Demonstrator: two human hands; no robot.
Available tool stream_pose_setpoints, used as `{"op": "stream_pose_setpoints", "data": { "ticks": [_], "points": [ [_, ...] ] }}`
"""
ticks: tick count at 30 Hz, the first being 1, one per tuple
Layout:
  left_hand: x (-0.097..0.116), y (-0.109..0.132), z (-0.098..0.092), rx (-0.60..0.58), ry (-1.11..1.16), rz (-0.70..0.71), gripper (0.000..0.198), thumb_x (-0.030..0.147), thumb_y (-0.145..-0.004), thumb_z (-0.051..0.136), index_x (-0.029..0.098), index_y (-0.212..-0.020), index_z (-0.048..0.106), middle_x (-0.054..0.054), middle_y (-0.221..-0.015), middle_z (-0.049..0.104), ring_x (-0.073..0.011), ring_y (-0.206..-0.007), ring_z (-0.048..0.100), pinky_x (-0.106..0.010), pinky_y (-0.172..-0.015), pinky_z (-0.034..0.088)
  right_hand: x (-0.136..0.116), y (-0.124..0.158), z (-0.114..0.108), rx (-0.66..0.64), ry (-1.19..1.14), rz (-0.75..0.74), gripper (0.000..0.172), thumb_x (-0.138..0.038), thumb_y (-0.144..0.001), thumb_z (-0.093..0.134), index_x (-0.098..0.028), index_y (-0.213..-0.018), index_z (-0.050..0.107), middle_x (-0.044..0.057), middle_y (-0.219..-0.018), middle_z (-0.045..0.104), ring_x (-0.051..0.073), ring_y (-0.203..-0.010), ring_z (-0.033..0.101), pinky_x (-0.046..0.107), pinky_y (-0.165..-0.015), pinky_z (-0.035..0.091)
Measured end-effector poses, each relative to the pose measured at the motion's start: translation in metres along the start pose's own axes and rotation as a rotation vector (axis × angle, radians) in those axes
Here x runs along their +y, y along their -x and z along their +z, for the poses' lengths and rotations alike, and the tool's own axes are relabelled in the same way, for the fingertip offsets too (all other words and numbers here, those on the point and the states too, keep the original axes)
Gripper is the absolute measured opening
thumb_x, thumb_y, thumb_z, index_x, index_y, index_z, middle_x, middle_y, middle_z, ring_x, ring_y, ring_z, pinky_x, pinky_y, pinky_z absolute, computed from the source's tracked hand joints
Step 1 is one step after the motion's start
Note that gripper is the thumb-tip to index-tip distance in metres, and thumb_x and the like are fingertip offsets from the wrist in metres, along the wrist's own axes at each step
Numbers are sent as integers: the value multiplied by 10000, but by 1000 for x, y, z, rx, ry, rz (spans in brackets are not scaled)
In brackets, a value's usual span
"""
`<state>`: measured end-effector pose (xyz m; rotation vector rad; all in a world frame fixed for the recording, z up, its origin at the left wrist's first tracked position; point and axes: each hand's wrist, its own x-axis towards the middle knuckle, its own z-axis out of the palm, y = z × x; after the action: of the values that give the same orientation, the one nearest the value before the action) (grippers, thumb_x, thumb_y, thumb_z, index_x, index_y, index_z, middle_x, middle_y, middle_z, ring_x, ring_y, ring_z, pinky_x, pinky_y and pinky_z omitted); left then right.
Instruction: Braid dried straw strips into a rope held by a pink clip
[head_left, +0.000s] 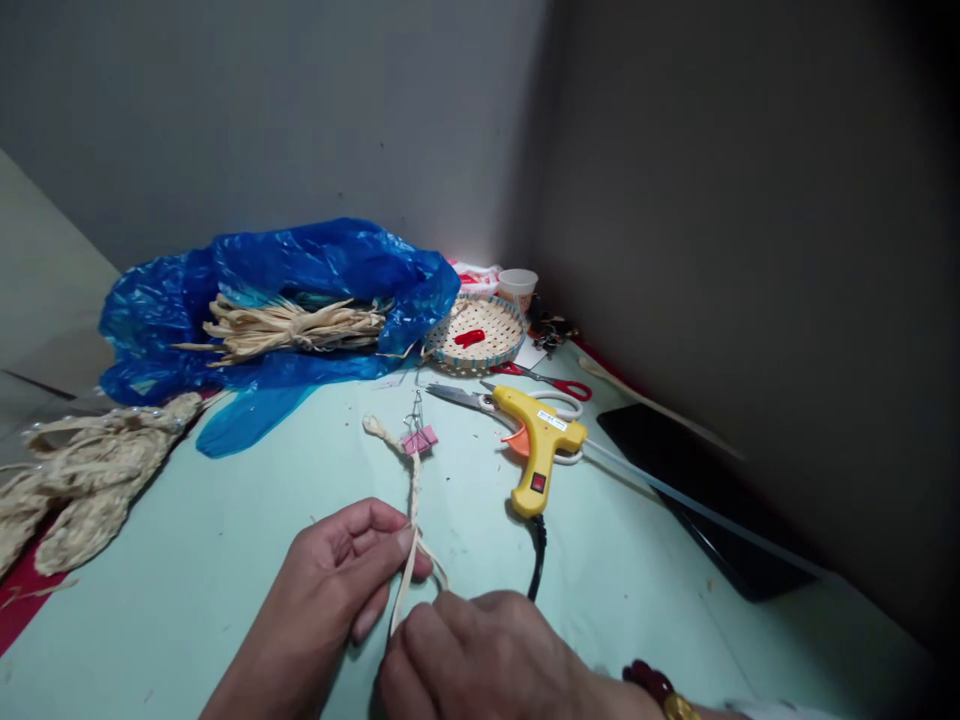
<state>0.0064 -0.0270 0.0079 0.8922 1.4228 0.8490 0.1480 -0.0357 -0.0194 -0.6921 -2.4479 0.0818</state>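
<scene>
A thin braid of pale straw-like strands (414, 485) runs toward me from a pink binder clip (419, 440) on the tabletop. Its far end curls to a rounded tip beyond the clip. My left hand (349, 570) pinches the braid between thumb and fingers where the loose strands part. Closer to me, my right hand (480, 655) is closed around the loose strand ends, its fingertips mostly hidden from view. One strand bows out to the right between the two hands.
A yellow glue gun (544, 440) with a black cord lies to the right, over white-handled scissors (461, 397). Behind are red-handled scissors (551, 380), a woven basket (480, 360), a paper cup (517, 285) and a blue bag (322, 250) holding a straw bundle (300, 330). Woven slippers (112, 480) lie left.
</scene>
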Motion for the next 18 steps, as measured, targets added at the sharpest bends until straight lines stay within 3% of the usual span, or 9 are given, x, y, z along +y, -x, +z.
{"op": "stream_pose_setpoints", "data": {
  "ticks": [2,4,7,9,11,13,16,18],
  "points": [
    [1,1,0,-15,14,10,249,378,-790,646,138,-734,620,-23,-718,712,-9,-397,271,-175,-467,245,0,0,6,5,62,-78,205,-117,-815,462,-184,-639,544,11,-525,522,152,-408,426,273,-316,163],
    [0,1,0,-15,58,1,239,380,-785,656,148,-754,611,-34,-757,723,-31,-445,375,-174,-492,284,3,-1,8,-9,79,-106,193,-117,-799,483,-182,-627,546,15,-540,540,157,-417,441,272,-328,200],
    [-4,1,-2,-4,101,-4,206,328,-734,715,168,-751,586,16,-642,666,-59,-491,457,-168,-469,269,8,-5,-1,29,-13,-80,259,-260,-844,514,-182,-602,560,26,-554,563,166,-475,477,277,-399,305],
    [-6,1,-4,-10,132,23,182,293,-730,719,172,-750,584,50,-586,607,-48,-465,437,-169,-446,234,10,-9,-15,37,-137,99,273,-375,-864,519,-169,-714,618,51,-666,616,187,-599,541,299,-520,405],
    [-8,0,-6,-24,179,29,167,279,-737,711,172,-763,585,59,-576,578,-43,-456,433,-169,-445,230,13,-13,-27,28,-286,387,191,-315,-888,506,-168,-903,627,75,-851,647,203,-799,583,319,-701,450],
    [-9,0,-6,-33,214,18,177,282,-734,714,170,-775,584,57,-572,575,-42,-445,441,-164,-444,228,17,-16,-33,0,-457,601,173,-278,-902,503,-182,-1011,595,69,-932,647,197,-903,584,312,-786,443],
    [-9,-1,-5,-53,229,21,196,297,-725,718,160,-791,594,14,-619,636,-75,-501,540,-160,-477,288,23,-19,-27,-131,-816,717,176,-298,-935,452,-180,-975,576,22,-783,640,145,-744,605,247,-684,448],
    [-8,-2,-4,-61,212,48,218,318,-711,723,149,-789,609,-8,-651,663,-79,-496,543,-162,-473,285,26,-20,-21,-178,-926,740,205,-301,-944,427,-173,-907,583,-8,-705,602,104,-596,549,211,-581,412]
  ]
}}
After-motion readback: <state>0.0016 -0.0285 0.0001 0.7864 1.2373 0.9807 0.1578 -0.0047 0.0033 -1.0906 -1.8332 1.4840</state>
